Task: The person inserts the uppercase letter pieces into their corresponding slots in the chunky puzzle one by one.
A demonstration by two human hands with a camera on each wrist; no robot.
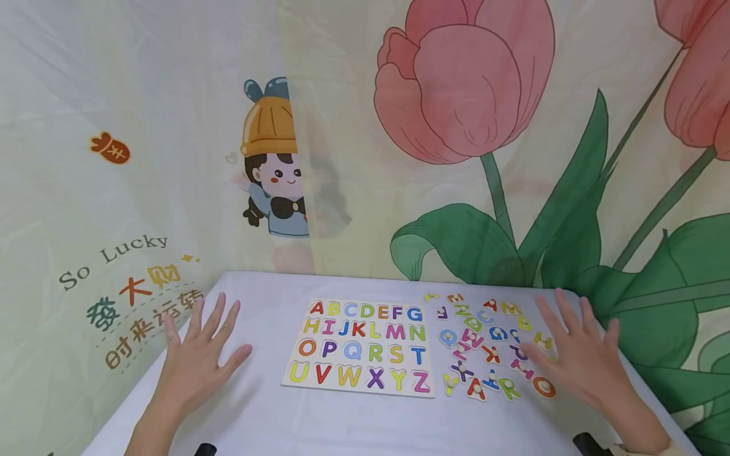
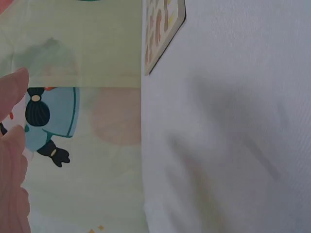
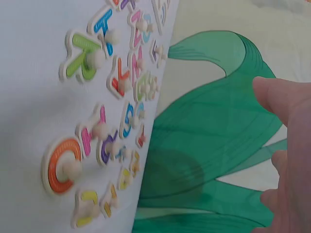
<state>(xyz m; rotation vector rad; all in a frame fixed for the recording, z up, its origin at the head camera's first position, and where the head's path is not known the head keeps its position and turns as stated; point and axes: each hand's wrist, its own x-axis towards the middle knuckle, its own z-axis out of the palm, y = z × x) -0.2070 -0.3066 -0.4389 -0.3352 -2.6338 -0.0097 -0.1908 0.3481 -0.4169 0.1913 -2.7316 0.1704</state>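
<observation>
In the head view an alphabet puzzle board [image 1: 358, 347] with rows of coloured letters lies flat on the white table. To its right are scattered loose letter pieces with small round knobs, among them an orange O [image 1: 544, 387], a green R [image 1: 509, 388] and a red A [image 1: 476, 389]. My left hand [image 1: 199, 361] is spread above the table, left of the board, holding nothing. My right hand [image 1: 587, 354] is likewise spread, over the right edge of the loose pieces. In the right wrist view its thumb [image 3: 272, 97] stays apart from the orange O [image 3: 63, 165].
The white table [image 1: 239, 418] meets a hanging cloth printed with pink tulips [image 1: 467, 82] and green leaves along its back edge. A cartoon child [image 1: 276, 164] is printed on the cloth farther left. Dark wrist-camera parts [image 1: 205, 449] show at the bottom.
</observation>
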